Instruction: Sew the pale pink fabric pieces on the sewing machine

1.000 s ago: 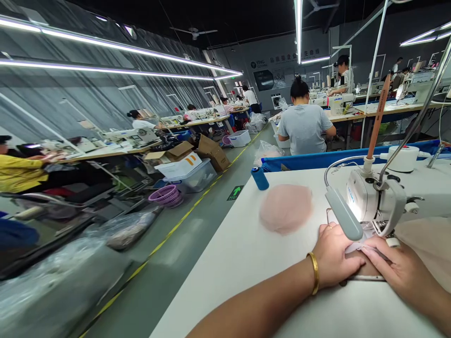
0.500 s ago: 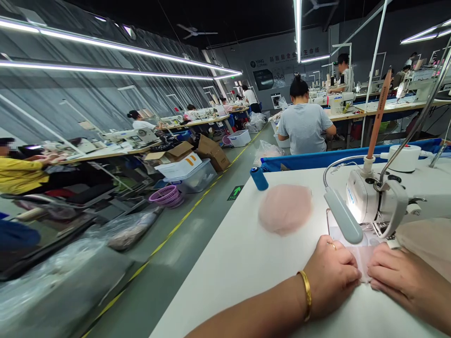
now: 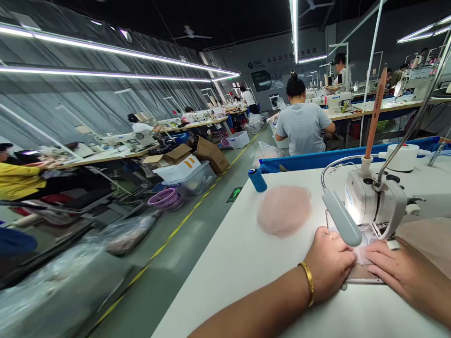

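Observation:
Under the presser foot of a white sewing machine [image 3: 359, 197] lies a small piece of thin, pale pink fabric [image 3: 361, 255]. My left hand [image 3: 331, 263], with a gold bracelet and a ring, has its fingers closed on the fabric's left side. On the other side my right hand [image 3: 401, 270] rests with fingers stretched out flat, their tips on the cloth; its thumb is hidden. Below the fingertips shows the machine's bed plate [image 3: 362, 274]. A grey, rounded bar [image 3: 341, 216] hangs in front of the needle area and hides part of the fabric.
Left on the white table [image 3: 225, 281] lies a round pile of pink fabric [image 3: 283, 211], beside a blue thread spool [image 3: 257, 180]. A pencil [image 3: 376, 112] stands on the machine. White thread cone [image 3: 402, 157] behind. More sheer cloth [image 3: 426, 239] lies right. A co-worker [image 3: 303, 124] sits ahead.
The pale pink fabric has moved forward under the machine, baring the bed plate. Both hands have shifted slightly forward, and my right fingers have straightened.

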Demonstrator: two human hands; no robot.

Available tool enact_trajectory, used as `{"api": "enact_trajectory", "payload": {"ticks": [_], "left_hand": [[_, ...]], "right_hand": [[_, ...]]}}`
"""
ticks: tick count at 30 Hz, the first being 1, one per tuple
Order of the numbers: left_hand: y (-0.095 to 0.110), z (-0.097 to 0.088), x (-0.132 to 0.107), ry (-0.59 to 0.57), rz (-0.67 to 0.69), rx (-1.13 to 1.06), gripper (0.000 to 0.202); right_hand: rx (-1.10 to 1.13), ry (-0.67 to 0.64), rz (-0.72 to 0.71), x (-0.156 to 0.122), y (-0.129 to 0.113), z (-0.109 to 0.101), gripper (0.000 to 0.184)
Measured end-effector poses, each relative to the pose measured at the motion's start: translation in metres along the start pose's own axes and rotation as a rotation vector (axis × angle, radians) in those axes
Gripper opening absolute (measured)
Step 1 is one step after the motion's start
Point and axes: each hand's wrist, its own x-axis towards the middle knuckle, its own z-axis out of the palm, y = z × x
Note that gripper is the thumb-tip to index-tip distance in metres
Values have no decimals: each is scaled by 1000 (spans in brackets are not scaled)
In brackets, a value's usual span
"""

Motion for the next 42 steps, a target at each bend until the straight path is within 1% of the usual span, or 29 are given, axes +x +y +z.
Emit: {"api": "enact_trajectory", "payload": {"ticks": [4,7,11,15,18,22,25,30,34,36,40,42], "left_hand": [[1,-2,-1,-13,31,10,12],[3,-3,-5,-32,65,-12,14],[6,-2,-7,-46,71,24,15],[4,-1,-4,-18,57,22,14],[1,-1,2,1,-2,25,12],[-5,0,12,3,-66,28,13],[-8,-1,17,-9,-83,-11,13],[-9,-3,20,31,-111,-59,14],[-9,-3,20,48,-99,-79,13],[-10,-4,18,43,-95,-80,14],[-12,-3,11,18,-36,-52,18],[-13,-1,6,9,-8,-24,18]], "right_hand": [[-42,-58,-107,1,-2,-2,30],[-55,-65,-137,0,-4,-3,31],[-45,-78,-121,-3,-4,-2,31],[-39,-76,-74,-5,-2,3,32],[4,-95,-2,-5,1,7,32],[67,-95,43,-3,5,12,29],[40,-56,111,-2,5,17,28],[-47,42,202,4,-6,23,31],[-78,59,199,13,-15,21,36],[-75,43,184,14,-16,22,37],[-58,-41,135,6,-10,25,34],[-49,-61,103,-1,-7,25,33]]}}
